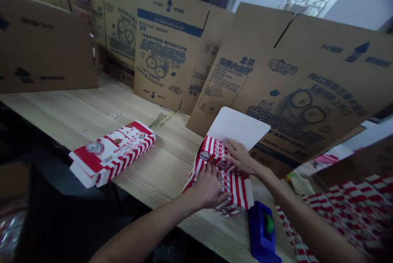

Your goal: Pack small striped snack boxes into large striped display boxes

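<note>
A red-and-white striped carton (215,154) lies partly folded on the wooden table (153,173), its white flap (238,126) standing up at the back. My left hand (208,187) presses on the carton's near side with fingers curled over it. My right hand (241,156) lies on top of the carton, fingers spread along the fold below the flap. A finished striped box (112,152) rests to the left, apart from both hands.
Large printed cardboard sheets (276,87) stand along the back of the table. A blue tape dispenser (262,230) sits at the table's near edge, right of the carton. A stack of flat striped cartons (344,210) lies at far right.
</note>
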The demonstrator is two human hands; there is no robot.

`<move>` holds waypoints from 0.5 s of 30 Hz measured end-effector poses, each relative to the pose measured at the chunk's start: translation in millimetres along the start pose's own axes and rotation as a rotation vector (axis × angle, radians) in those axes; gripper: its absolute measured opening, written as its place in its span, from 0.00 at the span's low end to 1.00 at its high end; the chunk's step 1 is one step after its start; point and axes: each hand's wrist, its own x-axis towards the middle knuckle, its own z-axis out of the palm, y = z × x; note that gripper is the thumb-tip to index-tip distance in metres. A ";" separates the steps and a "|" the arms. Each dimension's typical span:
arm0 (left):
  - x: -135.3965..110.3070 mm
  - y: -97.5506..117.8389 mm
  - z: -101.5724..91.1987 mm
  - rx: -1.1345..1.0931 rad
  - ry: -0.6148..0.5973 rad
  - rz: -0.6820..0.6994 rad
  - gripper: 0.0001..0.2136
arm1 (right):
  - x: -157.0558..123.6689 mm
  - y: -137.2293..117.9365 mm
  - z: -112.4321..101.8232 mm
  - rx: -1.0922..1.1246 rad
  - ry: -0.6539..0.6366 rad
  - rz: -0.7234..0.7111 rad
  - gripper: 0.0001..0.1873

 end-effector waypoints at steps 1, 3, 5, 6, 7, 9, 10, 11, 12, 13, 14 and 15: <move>-2.9 0.9 -6.3 -0.051 0.028 0.015 0.30 | 2.5 -6.7 3.0 0.002 0.011 -0.002 0.41; -11.6 -1.6 -22.2 -0.183 0.145 0.076 0.23 | 8.0 -19.8 12.8 0.038 0.007 -0.005 0.40; -21.5 -14.4 -37.9 -0.317 0.329 0.086 0.17 | 12.3 -29.3 27.5 0.067 -0.037 0.016 0.40; -25.7 -25.3 -43.6 -0.374 0.420 0.043 0.16 | 13.6 -32.4 35.3 0.071 -0.062 0.027 0.40; -28.8 -38.9 -47.0 -0.422 0.489 -0.037 0.15 | 14.2 -34.6 42.4 0.074 -0.082 0.033 0.40; -31.0 -70.0 -45.8 -0.513 0.530 -0.260 0.16 | 13.8 -37.3 52.4 0.075 -0.103 0.033 0.40; -30.2 -85.2 -41.1 -0.570 0.499 -0.378 0.18 | 13.1 -38.4 55.2 0.070 -0.097 0.034 0.40; -28.4 -98.4 -34.1 -0.638 0.447 -0.485 0.21 | 12.4 -39.8 56.6 0.061 -0.087 0.036 0.40; -25.7 -108.7 -25.4 -0.712 0.379 -0.562 0.24 | 11.8 -41.7 57.1 0.049 -0.073 0.043 0.40; -22.5 -115.2 -15.6 -0.783 0.302 -0.601 0.27 | 11.6 -44.4 57.0 0.039 -0.057 0.054 0.40; -18.9 -117.9 -5.5 -0.841 0.230 -0.604 0.30 | 11.9 -47.7 56.5 0.039 -0.045 0.070 0.39; -15.1 -117.1 4.1 -0.881 0.168 -0.577 0.32 | 12.6 -51.3 55.5 0.053 -0.037 0.088 0.39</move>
